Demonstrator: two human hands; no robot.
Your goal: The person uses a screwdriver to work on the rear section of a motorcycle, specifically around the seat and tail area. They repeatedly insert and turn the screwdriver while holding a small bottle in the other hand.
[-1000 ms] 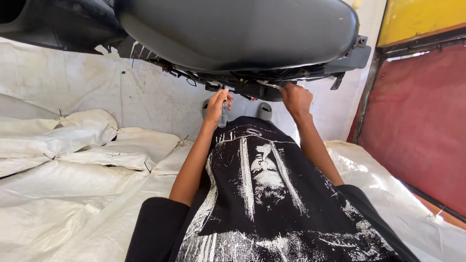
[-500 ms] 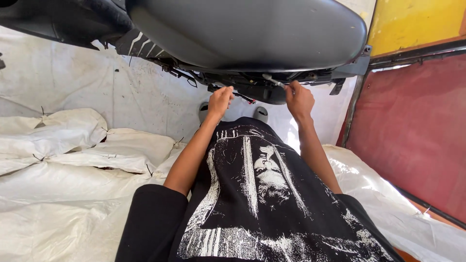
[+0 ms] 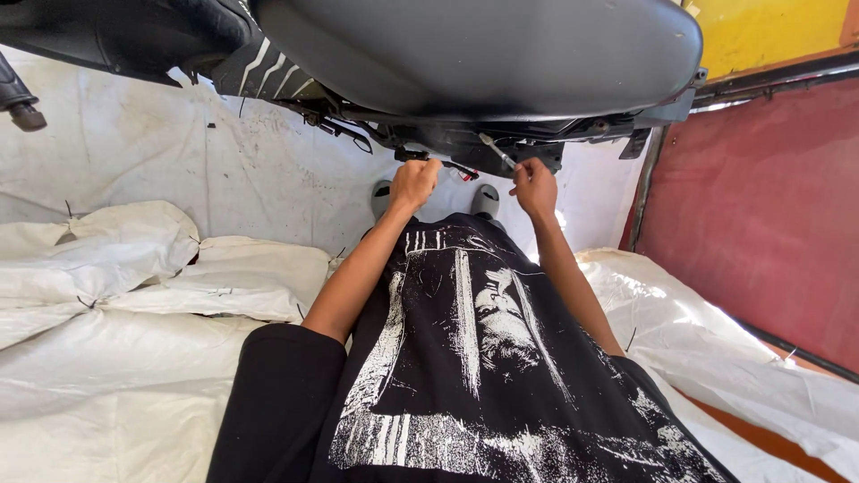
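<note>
A: What is found above the fingers?
B: The large dark moulded plastic panel is spread overhead; its underside fittings are touched by the fingers of the left hand and right hand.
A: And between them?
B: A thin silver metal rod is gripped by the right fingers. The white woven tarpaulin is laid below, to both sides.

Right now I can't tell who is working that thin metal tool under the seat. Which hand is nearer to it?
Right. The right hand touches the thin metal tool at its lower end; the left hand is off to its left, on a dark part.
</note>
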